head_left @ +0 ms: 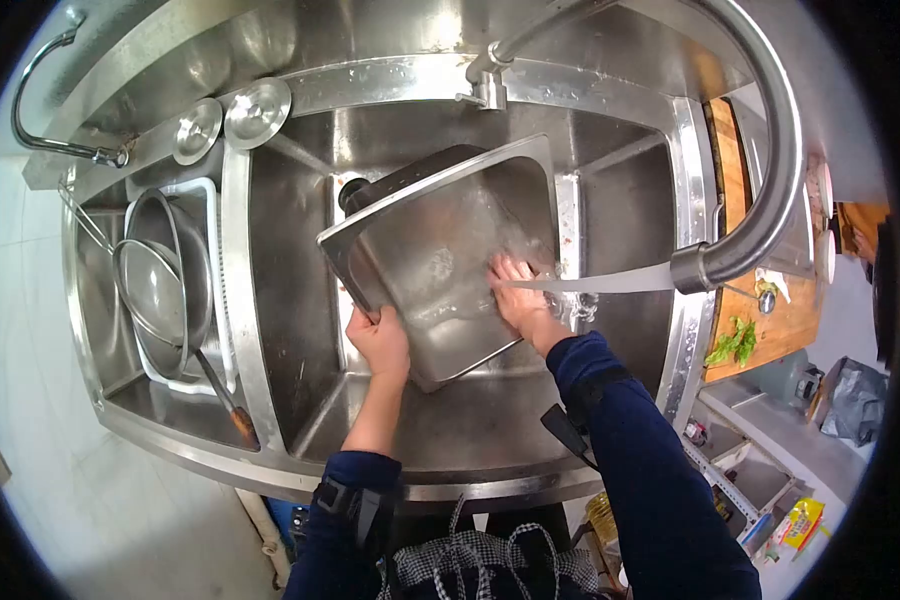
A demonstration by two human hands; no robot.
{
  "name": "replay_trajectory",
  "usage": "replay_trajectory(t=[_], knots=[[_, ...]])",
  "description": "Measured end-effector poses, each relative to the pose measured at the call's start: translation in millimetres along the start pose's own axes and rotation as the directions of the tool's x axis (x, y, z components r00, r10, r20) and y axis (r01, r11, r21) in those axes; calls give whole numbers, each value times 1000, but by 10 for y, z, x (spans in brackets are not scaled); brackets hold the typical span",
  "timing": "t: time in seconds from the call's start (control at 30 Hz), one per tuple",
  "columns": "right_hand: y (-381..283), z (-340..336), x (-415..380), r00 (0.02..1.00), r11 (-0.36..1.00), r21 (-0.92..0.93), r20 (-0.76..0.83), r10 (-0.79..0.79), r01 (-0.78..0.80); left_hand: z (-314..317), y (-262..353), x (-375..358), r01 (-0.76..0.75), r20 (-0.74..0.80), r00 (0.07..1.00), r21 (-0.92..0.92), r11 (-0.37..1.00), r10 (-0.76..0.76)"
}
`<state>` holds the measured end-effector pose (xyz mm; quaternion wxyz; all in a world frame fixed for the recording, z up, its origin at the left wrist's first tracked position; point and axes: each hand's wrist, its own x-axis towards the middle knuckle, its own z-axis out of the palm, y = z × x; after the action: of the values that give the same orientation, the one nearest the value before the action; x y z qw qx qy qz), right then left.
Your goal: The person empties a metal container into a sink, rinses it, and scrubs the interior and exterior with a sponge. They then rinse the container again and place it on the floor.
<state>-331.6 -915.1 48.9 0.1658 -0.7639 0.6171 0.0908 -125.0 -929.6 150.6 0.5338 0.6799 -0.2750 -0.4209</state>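
Note:
A deep rectangular steel pan [410,270] is tilted inside the large sink basin [290,300]. My left hand [378,343] grips the pan's left rim, its fingers wrapped over the edge. Inside the pan, near its right side, my right hand [518,300] lies with fingers stretched out. A stream of water [600,282] runs from the faucet [705,268] on the right onto my right hand and splashes in the pan. Beneath the pan, part of the basin floor is hidden.
Left of the divider, a smaller basin holds a white basket [215,260] with a strainer [152,285] and a steel bowl [185,250]. Two steel lids [257,112] rest on the back ledge. On the right, leafy greens [735,342] lie on a wooden board [785,325].

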Motion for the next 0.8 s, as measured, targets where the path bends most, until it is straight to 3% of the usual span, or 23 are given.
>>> replay_trajectory(t=[0.03, 0.1, 0.13, 0.17, 0.23, 0.33, 0.4, 0.43, 0.5, 0.6, 0.67, 0.7, 0.73, 0.77, 0.8], knots=[[-15, 16, -26, 1000, 1000, -7, 1, 2, -2, 40, 11, 23, 3, 1, 1000, -7, 1000, -3], [-169, 54, -141, 977, 986, -83, 145, 156, -145, 110, 29, 73, -40, 4, 999, 67, 997, 39], [-307, -54, -265, 978, 981, 26, 94, 189, -192, 132, 47, 74, -38, 9, 999, 59, 998, 38], [-408, -154, -359, 968, 983, 97, 210, 135, -159, 156, 66, 76, -35, 19, 999, 88, 995, 34], [-558, -258, -586, 994, 970, 238, 82, -67, 46, 182, 90, 88, -34, 34, 999, 110, 993, 30], [-394, -350, -704, 984, 944, 290, 41, -176, 157, 118, 165, 138, -71, 71, 996, 163, 984, 60], [-52, -421, -658, 973, 993, 60, 198, -115, 105, 118, 305, 152, -29, 115, 993, 142, 989, 12], [129, -377, -614, 967, 948, -200, -12, -254, 247, 153, 315, 161, -35, 120, 993, 136, 990, 18], [179, -277, -535, 978, 956, -227, -52, -201, 184, 178, 291, 142, -65, 96, 994, 125, 990, 53], [-433, -299, -564, 980, 983, 8, 84, 181, -183, 211, 254, 172, -65, 1, 998, 226, 972, 66], [-950, -413, -655, 976, 927, 311, 133, 175, -209, 212, 179, 242, -65, -14, 998, 194, 979, 69], [-1172, -310, -696, 977, 884, 442, 203, 70, -155, 202, 149, 256, -61, -26, 997, 160, 985, 66], [-1440, -541, -876, 999, 867, 498, -8, 37, -29, 178, 146, 270, -55, -25, 998, 167, 984, 60], [-1581, -470, -962, 981, 857, 515, -155, 113, -17, 156, 161, 314, 13, 7, 1000, 187, 982, -15], [-1546, -445, -944, 991, 887, 460, -131, 37, 28, 117, 176, 351, 80, 35, 995, 211, 974, -89]])
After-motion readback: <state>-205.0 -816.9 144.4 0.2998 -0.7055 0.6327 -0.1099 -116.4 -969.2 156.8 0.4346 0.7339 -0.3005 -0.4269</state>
